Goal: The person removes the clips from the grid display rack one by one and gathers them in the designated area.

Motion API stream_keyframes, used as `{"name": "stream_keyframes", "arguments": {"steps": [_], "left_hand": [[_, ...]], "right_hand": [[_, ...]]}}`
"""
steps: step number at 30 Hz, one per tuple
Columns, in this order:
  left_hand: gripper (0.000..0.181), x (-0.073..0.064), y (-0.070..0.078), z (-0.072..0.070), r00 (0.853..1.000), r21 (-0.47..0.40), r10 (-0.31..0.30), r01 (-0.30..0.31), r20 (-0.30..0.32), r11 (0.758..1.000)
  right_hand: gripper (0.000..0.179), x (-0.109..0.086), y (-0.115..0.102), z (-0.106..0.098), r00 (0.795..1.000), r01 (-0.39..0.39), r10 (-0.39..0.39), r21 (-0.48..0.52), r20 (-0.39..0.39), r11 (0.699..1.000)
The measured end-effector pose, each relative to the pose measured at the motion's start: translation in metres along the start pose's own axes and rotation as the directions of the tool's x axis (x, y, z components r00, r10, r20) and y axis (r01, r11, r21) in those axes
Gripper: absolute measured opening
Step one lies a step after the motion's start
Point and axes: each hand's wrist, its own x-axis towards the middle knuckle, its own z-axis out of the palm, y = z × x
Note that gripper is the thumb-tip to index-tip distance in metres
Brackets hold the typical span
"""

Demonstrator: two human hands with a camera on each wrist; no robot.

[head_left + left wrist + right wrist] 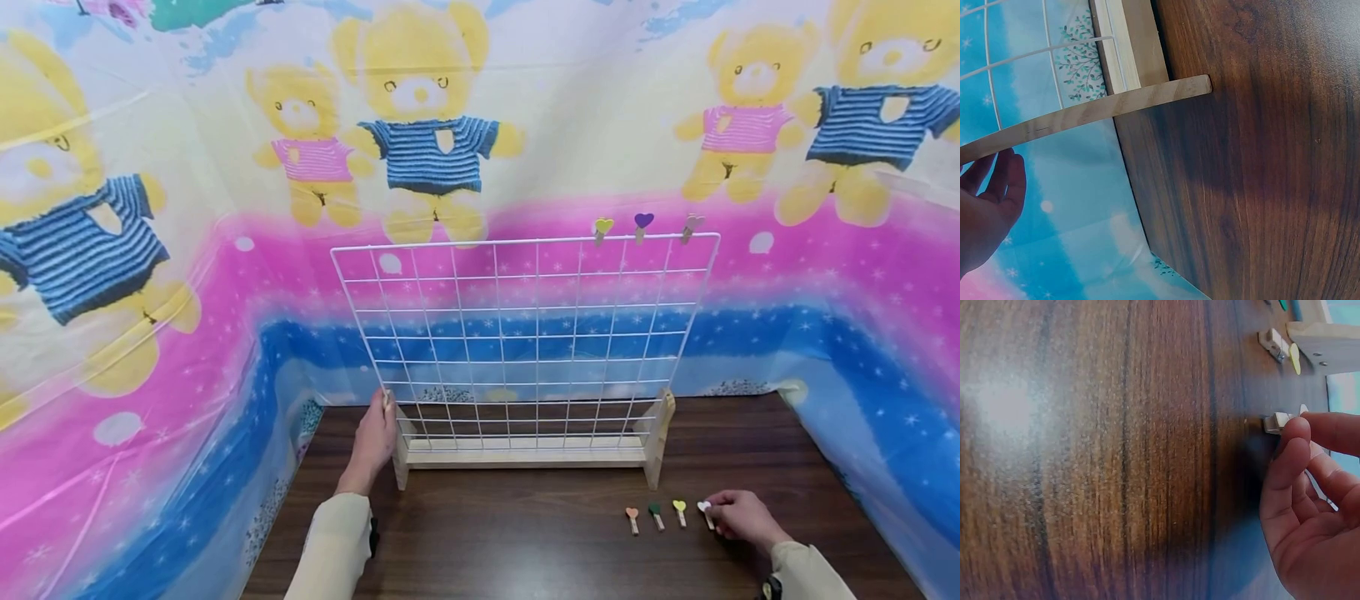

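A white wire grid [537, 337] stands upright in a wooden stand [525, 454]. My left hand [375, 437] grips the top of the stand's left side piece [1085, 114], its fingertips [1007, 156] against the wood in the left wrist view. At the right, my right hand [742, 517] pinches a white heart clothespin [705, 512] between thumb and index finger, low over the table. In the right wrist view the fingers [1297, 437] partly cover this clothespin [1277, 422], and a thin pale edge shows deeper between them.
Left of the right hand lie a yellow [680, 512], a green [657, 515] and an orange heart clothespin [633, 520]. Yellow [603, 228], purple [642, 224] and pale pink [692, 225] ones are clipped on the grid's top bar. A bear-print cloth [585, 108] surrounds the brown table [480, 533].
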Motion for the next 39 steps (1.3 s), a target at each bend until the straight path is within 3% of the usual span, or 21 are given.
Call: {"name": "stream_keyframes", "arguments": {"steps": [11, 39], "left_hand": [[0.039, 0.001, -0.001, 0.001, 1.000, 0.006, -0.002, 0.002, -0.010, 1.000], [0.038, 0.001, -0.001, 0.001, 1.000, 0.019, -0.005, 0.006, -0.002, 1.000]], "right_hand": [[0.017, 0.003, 0.003, 0.000, 0.998, 0.063, -0.064, -0.057, -0.018, 0.996], [0.023, 0.000, 0.004, -0.011, 0.992, 0.124, -0.125, -0.115, -0.003, 0.986]]}}
